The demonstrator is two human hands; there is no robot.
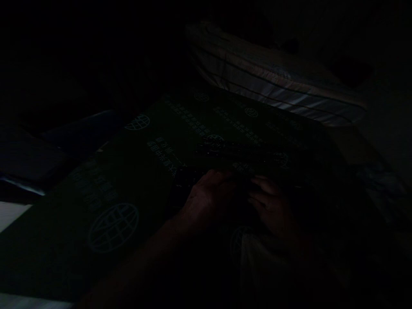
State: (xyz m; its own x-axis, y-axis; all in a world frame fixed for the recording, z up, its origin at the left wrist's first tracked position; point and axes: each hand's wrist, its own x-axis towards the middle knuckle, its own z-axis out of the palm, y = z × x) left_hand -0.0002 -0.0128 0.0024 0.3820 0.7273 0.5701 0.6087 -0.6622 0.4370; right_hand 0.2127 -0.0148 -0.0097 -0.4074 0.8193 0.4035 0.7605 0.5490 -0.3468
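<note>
The picture is very dark. My left hand (pixel 207 195) rests over a black, flat-looking thing (pixel 182 184), its fingers bent and pointing right. Its fingertips fade into shadow, so what they press on or hold cannot be made out. Close by on the right is my right hand (pixel 272 204), its fingers stretched leftward and a little apart above the same dark area. Just beyond the hands lies a dark strip (pixel 238 152) with small pale specks; its kind is unclear. All of this is on a dark green board (pixel 135 180) printed with pale characters and globe marks.
A striped mattress (pixel 273 81) lies along the board's far edge. Beyond the board's left edge is a dark blue flat shape (pixel 80 128), with a pale surface (pixel 13 212) nearer. Light-coloured cloth (pixel 267 266) shows at the bottom, below my right hand.
</note>
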